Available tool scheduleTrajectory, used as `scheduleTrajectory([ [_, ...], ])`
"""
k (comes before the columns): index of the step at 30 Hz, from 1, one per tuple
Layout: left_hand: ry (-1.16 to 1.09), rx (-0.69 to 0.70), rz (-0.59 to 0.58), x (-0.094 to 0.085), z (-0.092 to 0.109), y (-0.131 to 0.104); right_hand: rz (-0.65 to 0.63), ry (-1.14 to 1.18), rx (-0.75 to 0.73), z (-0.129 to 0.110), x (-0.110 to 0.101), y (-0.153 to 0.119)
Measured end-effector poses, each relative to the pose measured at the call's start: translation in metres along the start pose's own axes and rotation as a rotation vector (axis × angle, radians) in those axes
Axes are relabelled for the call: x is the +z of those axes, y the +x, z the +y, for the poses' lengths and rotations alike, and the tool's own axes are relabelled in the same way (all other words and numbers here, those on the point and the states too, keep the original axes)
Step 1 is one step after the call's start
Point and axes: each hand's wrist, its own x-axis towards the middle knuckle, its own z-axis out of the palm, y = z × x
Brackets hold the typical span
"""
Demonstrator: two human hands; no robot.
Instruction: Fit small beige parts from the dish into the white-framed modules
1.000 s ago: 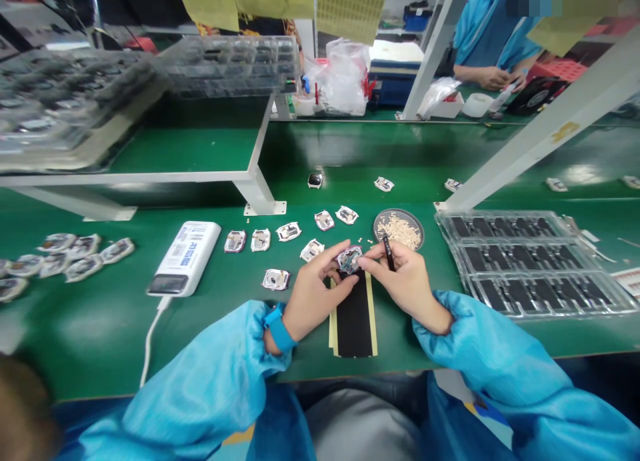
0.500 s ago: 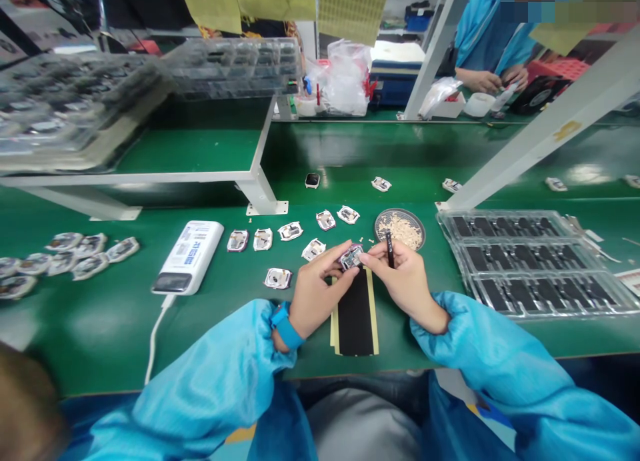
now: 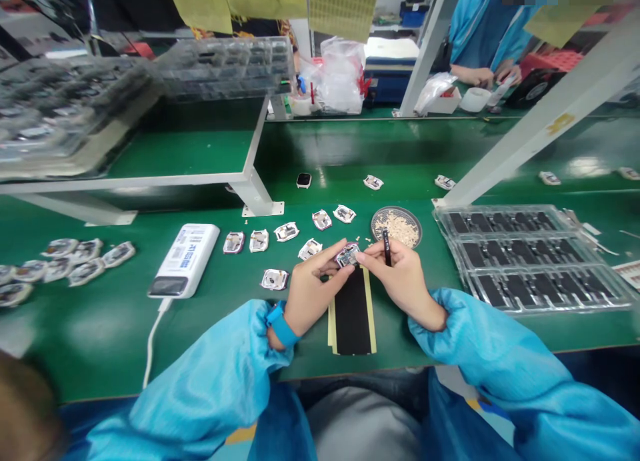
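A small watch case (image 3: 347, 255) with bare electronics inside is pinched between the fingers and thumb of my left hand (image 3: 311, 289). My right hand (image 3: 400, 274) is closed round a thin black tool (image 3: 387, 248), and its thumb and fingertip touch the right edge of the case. Below the case lies a black strip (image 3: 353, 321) with yellow edges. Just behind my right hand is a round dish (image 3: 419, 229) of small pale pieces. Several open watch cases lie to the left, one (image 3: 275, 279) close to my left hand.
A white power bank (image 3: 185, 261) with a cable lies at the left, beyond it a cluster of cases (image 3: 87, 271). Clear trays of black parts (image 3: 530, 258) are at the right. A metal shelf (image 3: 200, 179) and slanted post (image 3: 525, 108) stand behind. Across the bench are a person's hands (image 3: 477, 76).
The whole view has shifted slightly, so the bench items appear a little further left. Both hands keep nearly the same pose around the watch case.
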Motion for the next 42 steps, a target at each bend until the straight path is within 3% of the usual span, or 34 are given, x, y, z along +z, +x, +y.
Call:
scheduleTrajectory([
  [3, -0.033, -0.007, -0.002, 0.000, 0.000, 0.000, -0.010, 0.005, 0.001, 0.001, 0.000, 0.001],
  [9, 0.105, 0.147, 0.002, -0.003, 0.005, -0.002, -0.011, 0.019, 0.043, 0.005, 0.000, 0.003],
  [16, 0.044, 0.092, -0.007, -0.002, 0.000, 0.000, -0.017, 0.024, 0.030, 0.007, -0.001, 0.003],
  [22, 0.192, 0.231, -0.001, -0.004, 0.007, -0.002, -0.041, 0.022, 0.043, 0.004, -0.001, 0.005],
  [25, 0.132, 0.145, 0.001, -0.004, 0.010, -0.002, -0.046, 0.008, 0.040, 0.004, -0.001, 0.004],
  [29, -0.113, -0.108, -0.048, -0.005, 0.010, 0.000, -0.058, -0.024, 0.026, 0.003, -0.001, 0.001],
  [33, -0.319, -0.248, -0.115, -0.006, 0.012, 0.003, -0.165, -0.027, 0.041, 0.002, -0.002, 0.000],
  [37, -0.390, -0.265, -0.126, -0.005, 0.014, 0.004, -0.188, 0.018, 0.058, 0.004, -0.001, -0.001],
  [42, -0.380, -0.146, -0.133, 0.000, 0.008, 0.000, -0.235, 0.081, 0.074, 0.008, 0.003, -0.003],
])
